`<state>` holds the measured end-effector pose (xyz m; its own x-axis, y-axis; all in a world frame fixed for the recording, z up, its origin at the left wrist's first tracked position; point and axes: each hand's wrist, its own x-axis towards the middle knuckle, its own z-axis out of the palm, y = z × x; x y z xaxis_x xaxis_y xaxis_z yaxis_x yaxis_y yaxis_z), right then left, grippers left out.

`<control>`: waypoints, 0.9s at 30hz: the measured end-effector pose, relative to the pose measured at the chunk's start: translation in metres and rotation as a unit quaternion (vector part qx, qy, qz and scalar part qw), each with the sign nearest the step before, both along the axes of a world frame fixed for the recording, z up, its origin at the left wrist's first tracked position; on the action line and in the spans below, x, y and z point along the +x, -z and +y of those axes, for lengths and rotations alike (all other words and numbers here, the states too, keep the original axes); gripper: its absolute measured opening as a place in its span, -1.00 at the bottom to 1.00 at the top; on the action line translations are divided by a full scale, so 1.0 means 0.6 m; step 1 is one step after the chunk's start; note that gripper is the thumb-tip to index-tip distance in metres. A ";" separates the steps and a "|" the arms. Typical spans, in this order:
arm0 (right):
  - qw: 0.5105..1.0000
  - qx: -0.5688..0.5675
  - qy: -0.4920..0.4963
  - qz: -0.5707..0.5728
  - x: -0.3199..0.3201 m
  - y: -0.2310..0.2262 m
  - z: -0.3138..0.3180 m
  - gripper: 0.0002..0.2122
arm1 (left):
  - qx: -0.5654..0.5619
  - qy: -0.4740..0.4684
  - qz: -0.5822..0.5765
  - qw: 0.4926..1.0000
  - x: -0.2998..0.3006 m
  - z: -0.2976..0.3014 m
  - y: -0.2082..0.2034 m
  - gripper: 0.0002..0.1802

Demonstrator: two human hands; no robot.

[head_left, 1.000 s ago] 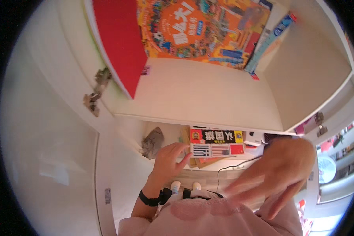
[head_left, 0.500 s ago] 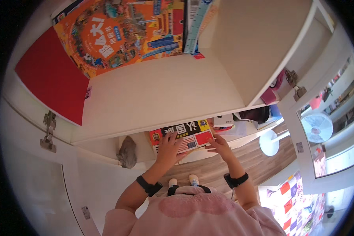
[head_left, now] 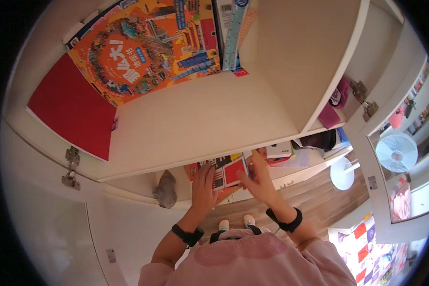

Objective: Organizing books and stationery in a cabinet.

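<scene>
A colourful flag book (head_left: 232, 173), black, yellow and red with flag pictures on its cover, lies below the edge of the white shelf. My left hand (head_left: 204, 189) rests on its left part, fingers stretched flat over the cover. At the book's right edge is my right hand (head_left: 260, 180), its thumb on the cover and its fingers reaching round the side. Part of the book is hidden by my hands and the shelf edge. Something orange (head_left: 227, 194) shows beneath the book.
Above is a white shelf (head_left: 190, 128) with a large orange picture book (head_left: 148, 47), a red booklet (head_left: 76, 109) and a blue ruler (head_left: 234, 40). A grey cloth item (head_left: 166, 189) sits left of my hands, a white box (head_left: 277, 150) to the right. Open cabinet doors flank both sides.
My right hand has moved up from the book's lower right corner to its right edge. My left hand has shifted toward the book's left side. The whole view has swung slightly.
</scene>
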<state>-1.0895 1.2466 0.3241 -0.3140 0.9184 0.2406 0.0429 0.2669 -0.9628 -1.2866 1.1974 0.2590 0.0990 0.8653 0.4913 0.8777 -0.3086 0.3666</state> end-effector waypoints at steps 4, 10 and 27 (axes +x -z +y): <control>0.968 -0.051 -0.236 0.066 0.003 -0.078 -0.059 -0.72 | -0.048 0.058 -0.007 0.997 -0.071 -0.076 -0.057 -0.36; 0.902 0.002 -0.423 -0.089 0.070 -0.141 -0.039 -0.64 | -0.120 0.055 -0.068 0.989 -0.109 -0.208 -0.227 -0.45; 0.868 0.268 -0.385 -0.160 -0.435 -0.384 0.065 0.01 | 0.377 -0.128 -0.407 0.822 -0.271 0.063 -0.390 -0.68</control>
<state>-1.3504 1.2859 0.5542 -0.9153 0.1886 0.3560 -0.1051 0.7412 -0.6630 -1.4491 1.2353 0.4932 -0.6659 0.2265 0.7108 0.5078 -0.5604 0.6543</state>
